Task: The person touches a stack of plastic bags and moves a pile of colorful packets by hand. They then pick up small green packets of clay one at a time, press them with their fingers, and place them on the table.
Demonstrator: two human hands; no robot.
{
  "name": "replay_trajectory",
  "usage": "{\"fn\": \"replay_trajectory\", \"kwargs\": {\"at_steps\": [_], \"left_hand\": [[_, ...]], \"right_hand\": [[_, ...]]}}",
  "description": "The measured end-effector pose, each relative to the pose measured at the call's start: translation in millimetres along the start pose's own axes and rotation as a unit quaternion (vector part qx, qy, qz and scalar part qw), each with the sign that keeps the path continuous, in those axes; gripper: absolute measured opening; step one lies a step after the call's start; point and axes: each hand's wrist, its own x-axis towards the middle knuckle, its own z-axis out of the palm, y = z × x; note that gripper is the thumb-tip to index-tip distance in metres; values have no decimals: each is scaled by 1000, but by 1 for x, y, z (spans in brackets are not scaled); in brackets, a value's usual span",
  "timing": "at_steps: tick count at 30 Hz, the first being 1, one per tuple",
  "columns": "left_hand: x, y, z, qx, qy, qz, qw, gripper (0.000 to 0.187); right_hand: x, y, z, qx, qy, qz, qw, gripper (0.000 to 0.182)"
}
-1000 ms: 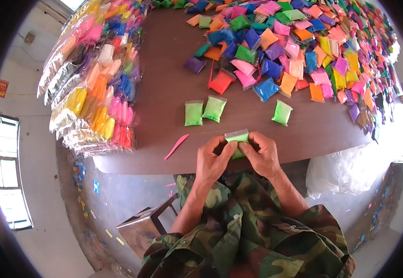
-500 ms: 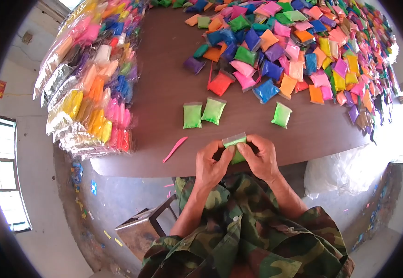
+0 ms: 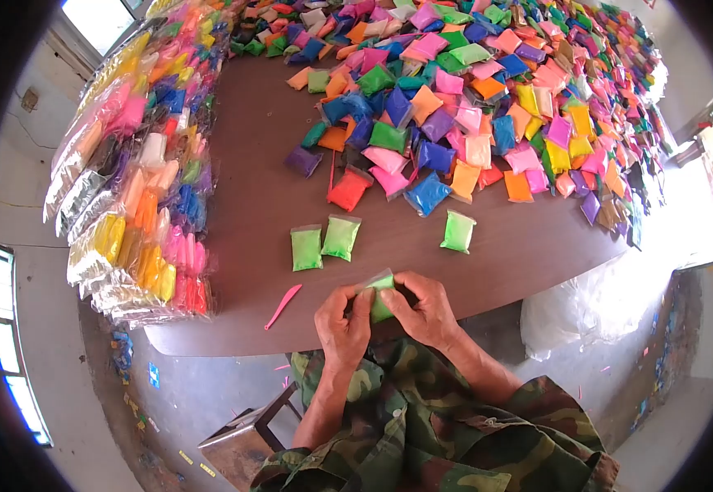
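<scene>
A small green packet [image 3: 382, 305] with a clear top edge is held between my two hands near the table's front edge. My left hand [image 3: 345, 324] pinches its left side, and my right hand [image 3: 424, 307] grips the right side, thumb over the front. Beyond them lie two green packets side by side, one [image 3: 306, 248] left of the other [image 3: 342, 237]. A third green packet [image 3: 458, 231] rests farther right. To the left of my hands is a pink plastic knife-like tool [image 3: 283, 307].
A large heap of colourful packets [image 3: 436, 154] covers the back and right of the brown table [image 3: 242, 271]. Stacked clear bags of coloured pieces [image 3: 139, 213] line the left side. A stool [image 3: 246, 443] stands below, and a clear plastic bag [image 3: 570, 307] hangs at the right.
The view has shifted, so the table and packets appear lower and farther left. Between my fingers the green packet has turned and its top edge is now slanted.
</scene>
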Motion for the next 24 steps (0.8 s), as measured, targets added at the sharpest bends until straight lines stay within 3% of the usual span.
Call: {"fn": "replay_trajectory", "kwargs": {"at_steps": [3, 6, 8, 12, 18, 21, 24], "left_hand": [[-1, -6, 2, -39, 12, -26, 999, 14], [0, 5, -8, -131, -55, -145, 979, 16], [2, 2, -9, -144, -84, -146, 975, 18], [3, -4, -9, -124, -110, -142, 976, 18], [-1, -1, 3, -23, -23, -25, 999, 13], [-1, -1, 2, -44, -22, -48, 998, 13], [0, -3, -2, -135, -55, -127, 981, 16]], "right_hand": [[-1, -1, -2, 13, -23, 9, 1000, 23], [-2, 0, -6, 17, -39, 11, 999, 24], [-2, 15, -5, 2, -33, -34, 999, 25], [-4, 12, -3, 49, -10, -14, 999, 21], [-2, 10, -2, 2, -15, -5, 1000, 25], [-1, 5, -5, 12, -30, 6, 999, 25], [-1, 13, -2, 49, -17, -26, 998, 23]]}}
